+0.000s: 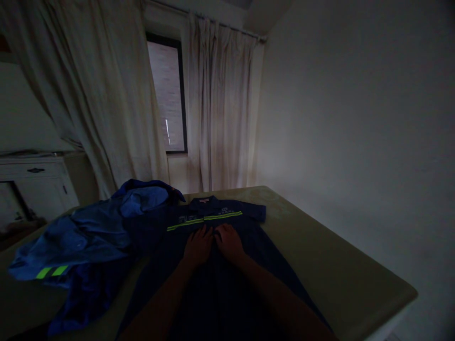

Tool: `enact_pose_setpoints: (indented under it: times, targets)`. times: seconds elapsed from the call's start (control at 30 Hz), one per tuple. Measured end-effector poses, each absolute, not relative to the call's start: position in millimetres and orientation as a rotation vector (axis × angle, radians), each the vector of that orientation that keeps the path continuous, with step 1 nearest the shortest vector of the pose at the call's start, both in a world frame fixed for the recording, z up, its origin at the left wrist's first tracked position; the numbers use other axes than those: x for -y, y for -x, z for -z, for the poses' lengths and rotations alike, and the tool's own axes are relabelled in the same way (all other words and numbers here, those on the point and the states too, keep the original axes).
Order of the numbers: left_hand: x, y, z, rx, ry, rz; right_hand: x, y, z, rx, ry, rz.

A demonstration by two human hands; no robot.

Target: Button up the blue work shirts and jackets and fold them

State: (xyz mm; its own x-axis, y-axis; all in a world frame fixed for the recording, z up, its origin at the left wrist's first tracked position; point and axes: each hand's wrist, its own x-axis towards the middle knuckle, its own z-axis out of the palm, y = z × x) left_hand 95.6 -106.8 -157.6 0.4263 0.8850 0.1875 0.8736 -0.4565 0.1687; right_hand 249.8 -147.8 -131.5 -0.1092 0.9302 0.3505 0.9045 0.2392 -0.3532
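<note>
A dark blue short-sleeved work shirt [256, 241] lies front side up, collar away from me, with a yellow-green reflective stripe across the chest. Just below that stripe, my left hand [199, 244] and my right hand [229, 241] meet at the front placket. The fingers of both are bent inward and closed on the cloth at the centre line, their tips almost touching. Dim light hides the exact grip and any button there. The shirt's lower part runs towards me beneath my forearms and fades into shadow.
Left of the shirt, a heap of blue work clothes [95, 232] with a reflective strip overlaps its side. Both rest on a greenish padded table [341, 255]. A bare wall [348, 118] borders the right. Behind are curtains [223, 104], a window [168, 94] and a white cabinet [39, 180].
</note>
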Motion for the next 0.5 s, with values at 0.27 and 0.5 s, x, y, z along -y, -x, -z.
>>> enact_pose_setpoints:
  times: [0.27,0.5]
  targets:
    - [91,-89,156,-1.6,-2.644,-0.437,204,-227,142,2.118,1.737,-0.092]
    - [130,-77,165,-1.536,-2.67,-0.498,187,-254,133,1.984,1.763,-0.368]
